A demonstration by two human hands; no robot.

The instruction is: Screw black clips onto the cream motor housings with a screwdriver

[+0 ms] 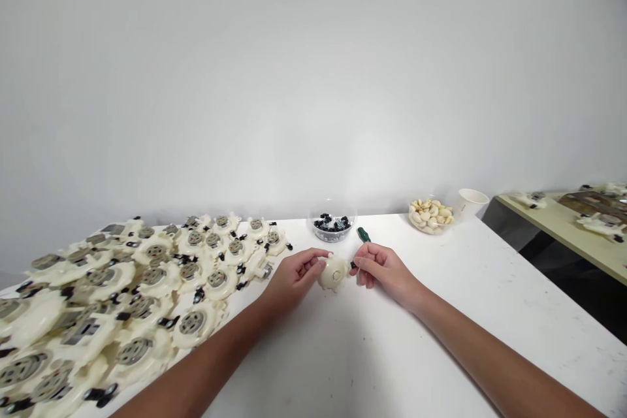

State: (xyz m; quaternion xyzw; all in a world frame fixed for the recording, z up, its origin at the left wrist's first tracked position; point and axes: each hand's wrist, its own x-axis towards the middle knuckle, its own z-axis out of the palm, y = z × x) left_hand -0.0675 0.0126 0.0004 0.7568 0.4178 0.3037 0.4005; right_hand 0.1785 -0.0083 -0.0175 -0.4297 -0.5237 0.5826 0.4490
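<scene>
A cream plastic housing (334, 273), rounded with a raised ring on its face, is between my hands just above the white table. My left hand (298, 272) grips its left side, thumb in front and fingers behind. At the housing's right edge, my right hand (379, 268) pinches a small black part (353, 264). Whether that part touches the housing I cannot tell. Behind the hands stands a clear bowl (333, 235) of small black parts and shiny metal bits. A green-handled tool (363, 234) lies just beyond my right hand, its far end hidden.
Many cream housings with grey motors (154, 274) cover the left of the white table (313, 359). A clear bowl of cream pieces (431, 215) and a white cup (473, 201) stand at the back right. Another table (553, 219) holds more housings. A wall rises behind.
</scene>
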